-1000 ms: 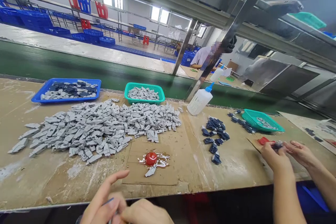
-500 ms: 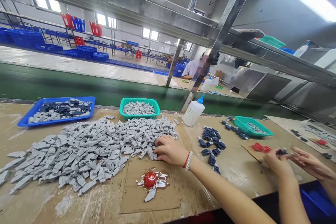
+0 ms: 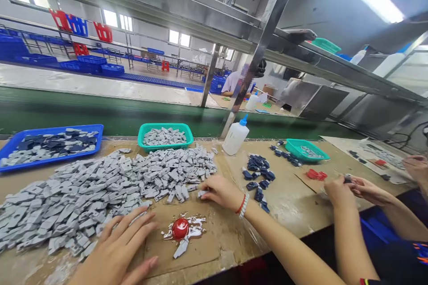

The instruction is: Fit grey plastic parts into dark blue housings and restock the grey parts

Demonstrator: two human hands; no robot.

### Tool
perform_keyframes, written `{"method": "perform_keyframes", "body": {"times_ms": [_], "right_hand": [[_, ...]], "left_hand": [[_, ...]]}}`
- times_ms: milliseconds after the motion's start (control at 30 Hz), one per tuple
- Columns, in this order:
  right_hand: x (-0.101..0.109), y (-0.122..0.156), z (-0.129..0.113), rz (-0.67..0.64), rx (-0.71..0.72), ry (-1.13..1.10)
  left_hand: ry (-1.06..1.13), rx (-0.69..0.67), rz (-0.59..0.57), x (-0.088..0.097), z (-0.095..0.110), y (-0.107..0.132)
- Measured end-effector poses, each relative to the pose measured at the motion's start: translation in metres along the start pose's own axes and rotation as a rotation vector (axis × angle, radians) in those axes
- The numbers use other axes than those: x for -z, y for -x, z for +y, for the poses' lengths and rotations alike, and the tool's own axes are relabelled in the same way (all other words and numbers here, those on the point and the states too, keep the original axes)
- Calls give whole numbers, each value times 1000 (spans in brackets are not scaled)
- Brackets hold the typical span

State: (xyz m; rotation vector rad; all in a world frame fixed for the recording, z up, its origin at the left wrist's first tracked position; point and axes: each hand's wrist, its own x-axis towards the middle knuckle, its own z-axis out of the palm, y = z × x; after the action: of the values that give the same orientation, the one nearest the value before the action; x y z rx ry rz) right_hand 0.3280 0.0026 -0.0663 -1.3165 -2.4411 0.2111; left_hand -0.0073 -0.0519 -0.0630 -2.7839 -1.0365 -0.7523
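Observation:
A wide heap of small grey plastic parts point(image 3: 100, 187) covers the table's left half. My left hand point(image 3: 115, 249) lies flat at the heap's near edge, fingers spread, holding nothing. My right hand point(image 3: 220, 191), with a bead bracelet on the wrist, rests at the heap's right edge, and its fingertips pinch a grey part point(image 3: 202, 193). Between my hands, on a cardboard sheet point(image 3: 214, 236), a red cap point(image 3: 179, 228) sits in a shiny puddle, with one grey piece point(image 3: 181, 247) just in front of it.
At the back stand a blue tray point(image 3: 13, 143) of mixed parts, a teal basket point(image 3: 165, 126) of grey parts and a white squeeze bottle point(image 3: 236, 137). Dark blue parts point(image 3: 257, 171) and another teal basket point(image 3: 306, 149) lie to the right. A co-worker's hands point(image 3: 351, 187) work there. A green conveyor point(image 3: 100, 113) runs behind.
My left hand has come into view and settled flat by the heap. My right hand reached from in front of me to the heap's right edge and stays there on a grey part.

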Motion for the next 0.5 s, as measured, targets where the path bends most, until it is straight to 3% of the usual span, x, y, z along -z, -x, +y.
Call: {"method": "perform_keyframes", "body": {"times_ms": [133, 200, 267, 333, 400, 500], "right_hand": [[2, 57, -10, 93, -240, 25], [-2, 75, -18, 139, -346, 33], [-6, 82, -24, 193, -470, -21], [-8, 79, -27, 243, -590, -104], [-8, 72, -25, 278, -672, -157], [-9, 67, -25, 308, -700, -158]], "left_hand": [[136, -144, 22, 12, 4, -70], [164, -205, -75, 19, 10, -116], [140, -280, -244, 16, 26, -167], [118, -365, -367, -1, 52, -214], [128, -433, -427, -31, 83, -252], [122, -398, -524, -87, 124, -284]]}}
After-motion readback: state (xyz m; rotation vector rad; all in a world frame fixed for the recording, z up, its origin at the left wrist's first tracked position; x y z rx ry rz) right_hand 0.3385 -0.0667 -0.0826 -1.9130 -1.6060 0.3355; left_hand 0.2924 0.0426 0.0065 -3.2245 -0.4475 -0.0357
